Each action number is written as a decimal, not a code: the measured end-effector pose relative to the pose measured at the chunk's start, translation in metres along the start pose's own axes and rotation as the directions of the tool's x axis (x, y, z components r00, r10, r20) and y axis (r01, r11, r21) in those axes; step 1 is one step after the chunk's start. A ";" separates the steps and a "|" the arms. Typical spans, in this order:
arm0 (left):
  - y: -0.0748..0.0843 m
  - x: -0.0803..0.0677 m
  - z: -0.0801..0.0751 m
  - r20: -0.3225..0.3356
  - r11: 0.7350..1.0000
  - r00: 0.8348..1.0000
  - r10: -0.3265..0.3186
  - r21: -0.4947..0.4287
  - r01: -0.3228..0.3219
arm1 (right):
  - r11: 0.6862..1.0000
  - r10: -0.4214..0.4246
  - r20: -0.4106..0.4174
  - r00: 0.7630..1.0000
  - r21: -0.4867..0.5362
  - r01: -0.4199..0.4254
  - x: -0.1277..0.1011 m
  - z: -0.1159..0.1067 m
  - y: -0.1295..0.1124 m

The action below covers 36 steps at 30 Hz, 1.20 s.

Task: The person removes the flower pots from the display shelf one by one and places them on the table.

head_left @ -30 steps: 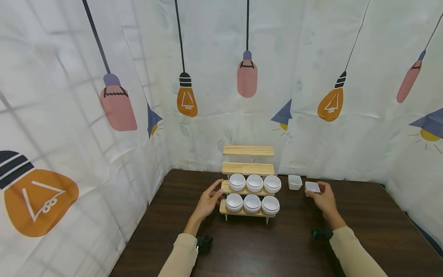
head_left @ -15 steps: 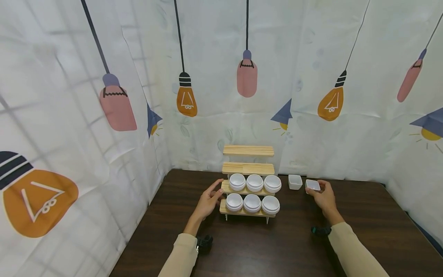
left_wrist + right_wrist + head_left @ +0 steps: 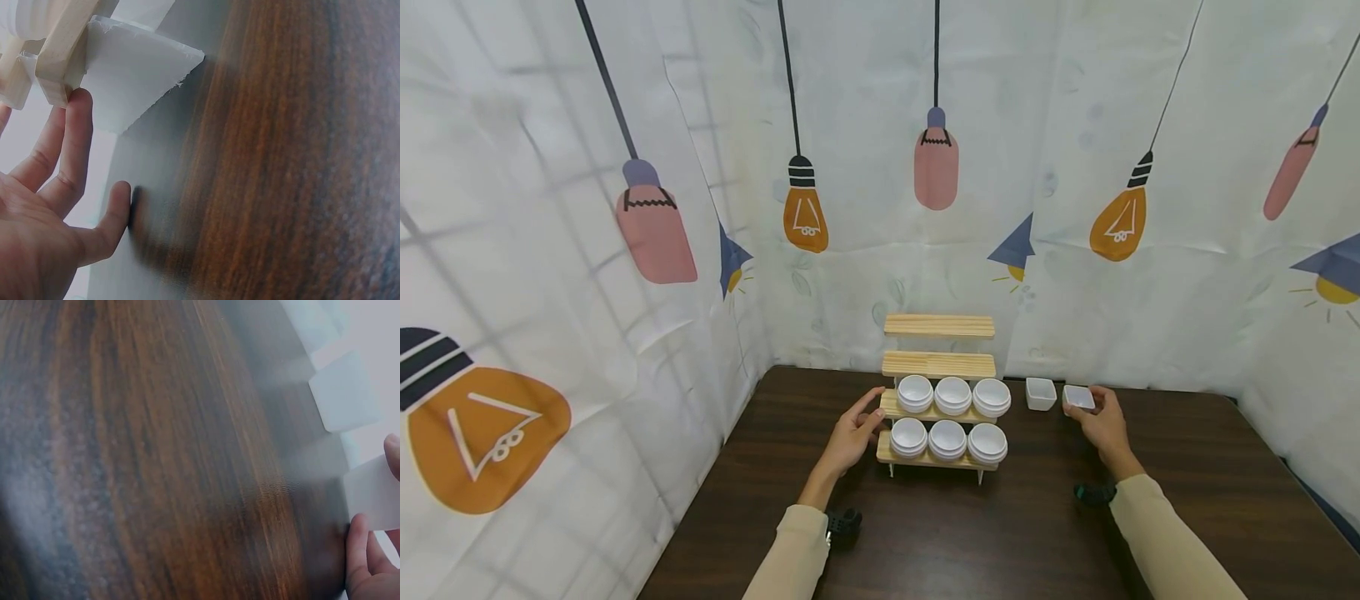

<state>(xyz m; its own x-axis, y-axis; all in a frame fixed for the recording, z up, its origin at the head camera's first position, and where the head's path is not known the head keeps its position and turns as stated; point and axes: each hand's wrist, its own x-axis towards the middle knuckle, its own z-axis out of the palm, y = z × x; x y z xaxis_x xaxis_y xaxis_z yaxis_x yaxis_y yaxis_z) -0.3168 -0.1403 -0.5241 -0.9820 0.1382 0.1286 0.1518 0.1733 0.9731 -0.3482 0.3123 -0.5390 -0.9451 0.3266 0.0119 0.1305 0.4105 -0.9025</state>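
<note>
The dark wooden table point(image 3: 925, 542) runs wide and bare toward the person, and near its far edge stands a tiered wooden rack point(image 3: 938, 367) with six round white bowls point(image 3: 947, 439) on its two lower steps and its two upper steps bare. The left hand point(image 3: 850, 437) rests with relaxed, straight fingers point(image 3: 75, 134) touching the rack's left end, grasping nothing. Just right of the rack sit two small square white dishes, one point(image 3: 1040, 393) standing free and the other dish point(image 3: 1078, 397) pinched at its rim by the right hand point(image 3: 1101, 427), on the table near the back edge.
</note>
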 end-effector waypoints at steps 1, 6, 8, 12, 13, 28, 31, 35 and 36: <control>0.000 0.000 0.000 -0.003 1.000 1.000 0.001 0.001 -0.001 | 1.000 -0.001 0.004 1.000 -0.004 0.001 0.000 0.000 -0.001; -0.001 0.001 0.002 -0.023 1.000 1.000 0.004 0.021 -0.004 | 1.000 -0.007 0.015 1.000 -0.002 0.008 0.001 0.001 0.000; 0.002 0.000 0.001 -0.016 1.000 1.000 0.004 0.012 -0.004 | 1.000 -0.017 0.018 1.000 -0.002 0.017 0.001 0.001 0.000; 0.017 -0.007 0.000 0.012 1.000 1.000 0.010 -0.025 -0.010 | 0.999 -0.032 0.028 0.999 -0.004 0.032 0.000 0.001 0.001; 0.020 -0.009 0.000 0.016 0.999 1.000 0.015 -0.030 -0.015 | 0.999 -0.037 0.030 0.999 -0.005 0.038 0.000 0.001 0.001; 0.026 -0.012 0.000 0.009 1.000 1.000 0.009 -0.026 -0.009 | 0.999 -0.027 0.050 0.998 -0.034 0.028 0.002 0.001 -0.004; 0.026 -0.012 -0.001 0.016 1.000 1.000 0.006 -0.025 -0.006 | 0.999 -0.027 0.055 0.998 -0.042 0.030 0.004 0.001 -0.003; 0.026 -0.012 -0.001 0.017 1.000 1.000 0.007 -0.021 -0.007 | 0.998 -0.023 0.054 0.998 -0.050 0.026 0.006 0.002 -0.003; 0.026 -0.012 -0.001 0.016 1.000 1.000 0.009 -0.022 -0.009 | 0.998 -0.023 0.054 0.998 -0.051 0.025 0.006 0.002 -0.003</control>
<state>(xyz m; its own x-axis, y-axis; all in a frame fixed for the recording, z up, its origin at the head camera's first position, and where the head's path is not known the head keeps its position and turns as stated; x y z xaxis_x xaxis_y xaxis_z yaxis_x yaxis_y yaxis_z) -0.3011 -0.1380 -0.5001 -0.9787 0.1552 0.1346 0.1581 0.1508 0.9758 -0.3551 0.3118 -0.5368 -0.9625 0.2711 0.0092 0.1216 0.4617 -0.8787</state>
